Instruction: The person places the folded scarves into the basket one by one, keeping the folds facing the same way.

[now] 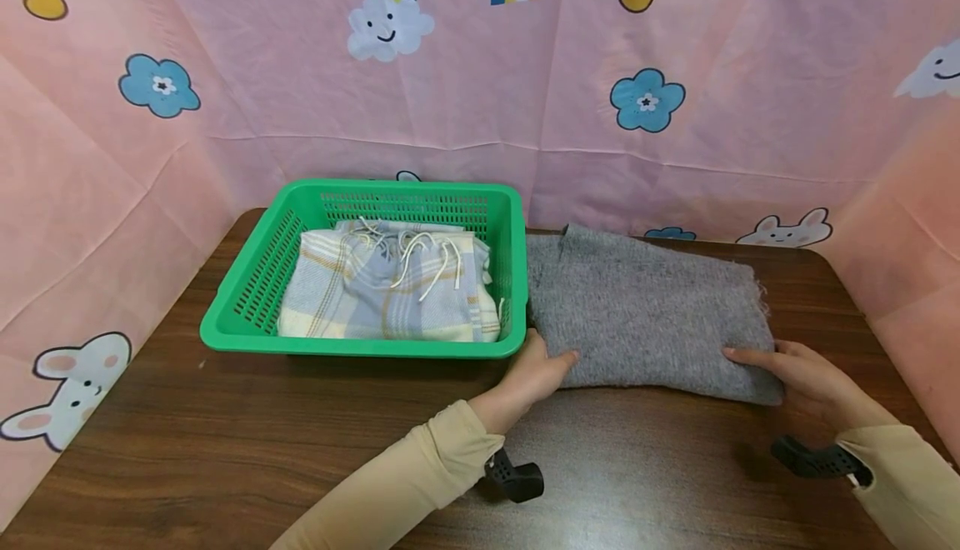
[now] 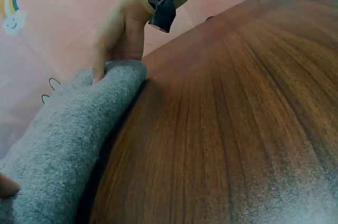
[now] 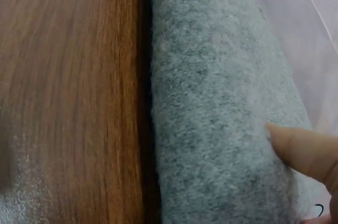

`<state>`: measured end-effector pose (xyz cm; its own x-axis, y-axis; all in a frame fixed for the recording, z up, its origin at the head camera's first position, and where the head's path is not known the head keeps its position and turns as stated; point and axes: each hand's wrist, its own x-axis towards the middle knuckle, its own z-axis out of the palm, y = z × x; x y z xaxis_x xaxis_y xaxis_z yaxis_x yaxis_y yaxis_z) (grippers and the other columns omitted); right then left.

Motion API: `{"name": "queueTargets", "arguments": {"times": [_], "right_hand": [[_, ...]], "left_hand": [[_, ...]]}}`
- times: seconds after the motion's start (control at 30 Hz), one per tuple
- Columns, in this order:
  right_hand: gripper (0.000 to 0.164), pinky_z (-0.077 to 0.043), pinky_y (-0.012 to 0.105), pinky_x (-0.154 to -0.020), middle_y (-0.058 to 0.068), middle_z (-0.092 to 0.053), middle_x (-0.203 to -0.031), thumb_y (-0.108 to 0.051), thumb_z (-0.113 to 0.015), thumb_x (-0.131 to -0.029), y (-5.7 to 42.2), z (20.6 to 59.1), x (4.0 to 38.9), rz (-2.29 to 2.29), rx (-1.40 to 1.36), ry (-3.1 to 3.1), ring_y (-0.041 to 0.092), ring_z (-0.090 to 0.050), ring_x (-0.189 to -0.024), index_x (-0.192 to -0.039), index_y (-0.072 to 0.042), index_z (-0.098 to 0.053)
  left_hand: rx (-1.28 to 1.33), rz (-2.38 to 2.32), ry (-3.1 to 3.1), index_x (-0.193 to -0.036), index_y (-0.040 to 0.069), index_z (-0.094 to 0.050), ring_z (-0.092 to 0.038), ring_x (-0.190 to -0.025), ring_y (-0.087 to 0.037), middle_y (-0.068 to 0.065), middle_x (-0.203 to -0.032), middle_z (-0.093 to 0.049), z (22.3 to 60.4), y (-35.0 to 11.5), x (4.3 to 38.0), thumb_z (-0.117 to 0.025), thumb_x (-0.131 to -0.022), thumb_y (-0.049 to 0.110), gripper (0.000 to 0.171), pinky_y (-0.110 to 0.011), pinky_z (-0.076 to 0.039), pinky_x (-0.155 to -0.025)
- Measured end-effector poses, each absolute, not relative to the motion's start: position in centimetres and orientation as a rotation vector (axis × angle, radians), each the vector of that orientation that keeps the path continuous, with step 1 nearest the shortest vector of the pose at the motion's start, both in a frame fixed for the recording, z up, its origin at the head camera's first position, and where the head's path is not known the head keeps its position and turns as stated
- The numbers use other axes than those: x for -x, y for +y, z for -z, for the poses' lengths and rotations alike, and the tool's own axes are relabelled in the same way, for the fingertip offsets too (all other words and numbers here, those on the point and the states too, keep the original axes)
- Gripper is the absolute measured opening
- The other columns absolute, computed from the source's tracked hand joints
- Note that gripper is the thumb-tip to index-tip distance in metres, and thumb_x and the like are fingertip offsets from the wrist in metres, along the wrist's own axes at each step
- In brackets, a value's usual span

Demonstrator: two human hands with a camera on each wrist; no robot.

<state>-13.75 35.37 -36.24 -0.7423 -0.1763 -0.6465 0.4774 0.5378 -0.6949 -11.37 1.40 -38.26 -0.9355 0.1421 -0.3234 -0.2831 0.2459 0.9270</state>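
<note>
A folded grey woollen scarf (image 1: 652,317) with a frayed right end lies on the table, right of the basket. My left hand (image 1: 534,373) pinches its near left corner, thumb on top and fingers hidden beneath or behind the cloth. At the near right corner, my right hand (image 1: 813,379) grips the same scarf, thumb laid over the fold. The left wrist view shows the thick rounded fold (image 2: 79,123) between both hands, lifted slightly at its edge. In the right wrist view the right thumb (image 3: 303,147) presses into the wool.
A green plastic basket (image 1: 360,347) stands on the left, close against the scarf's left side. Inside it lies a folded plaid scarf (image 1: 405,292) with white tassels. Pink printed fabric (image 1: 480,100) walls the brown wooden table (image 1: 360,425) at the back and sides.
</note>
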Motion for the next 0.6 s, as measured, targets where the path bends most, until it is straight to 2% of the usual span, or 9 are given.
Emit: {"name": "queueTargets", "arguments": {"times": [0.3,0.6], "right_hand": [[0.106,-0.009,0.069,-0.109,0.032,0.029,-0.149,-0.048,-0.046,-0.097,35.5,36.3,13.9,1.315,-0.289,2.016,0.051,0.015,-0.139,-0.139,0.007,0.034],[0.107,-0.016,0.066,-0.110,0.034,0.027,-0.149,-0.056,-0.043,-0.095,35.8,35.9,14.4,1.237,-0.307,2.051,0.053,0.007,-0.140,-0.139,0.008,0.031]], "left_hand": [[0.185,-1.770,2.141,-0.147,-0.014,0.004,-0.004,-0.146,-0.037,-0.029,-0.156,0.003,38.1,1.6,11.7,-0.056,-0.093,0.024,0.089,-0.048,-0.016,-0.117],[0.301,-1.892,2.149,-0.149,-0.007,0.012,0.003,-0.147,-0.035,-0.024,-0.158,0.010,38.2,2.3,12.5,-0.060,-0.091,0.029,0.098,-0.049,-0.014,-0.118]]}}
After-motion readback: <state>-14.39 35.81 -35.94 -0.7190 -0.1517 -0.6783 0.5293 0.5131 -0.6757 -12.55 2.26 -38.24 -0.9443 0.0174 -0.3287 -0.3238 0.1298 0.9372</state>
